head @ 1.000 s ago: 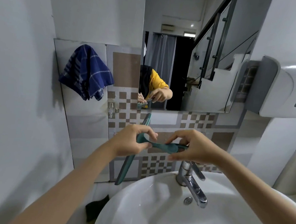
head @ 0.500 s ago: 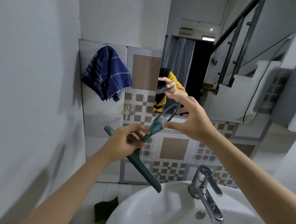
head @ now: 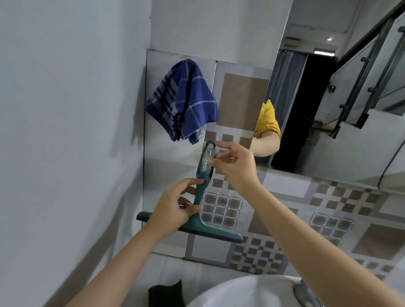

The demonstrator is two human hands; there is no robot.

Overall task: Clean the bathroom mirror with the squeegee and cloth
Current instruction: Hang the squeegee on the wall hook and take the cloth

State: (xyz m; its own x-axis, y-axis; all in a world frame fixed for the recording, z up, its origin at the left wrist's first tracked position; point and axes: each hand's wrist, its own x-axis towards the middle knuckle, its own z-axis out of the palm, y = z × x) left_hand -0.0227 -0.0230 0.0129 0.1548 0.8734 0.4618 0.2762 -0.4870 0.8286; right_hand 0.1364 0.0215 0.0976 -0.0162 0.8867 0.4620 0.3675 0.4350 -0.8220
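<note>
We grip the squeegee by its neck in our left hand, right hand pinching its loop, at nine o'clock of the mirror. A loose pinch could drop it into the sink; the cloth hangs untouched.

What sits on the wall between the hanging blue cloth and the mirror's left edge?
Only bare patterned tile separates the blue cloth from the mirror, as the head view shows.

Dim, soft light; wide-angle edge distortion
</note>
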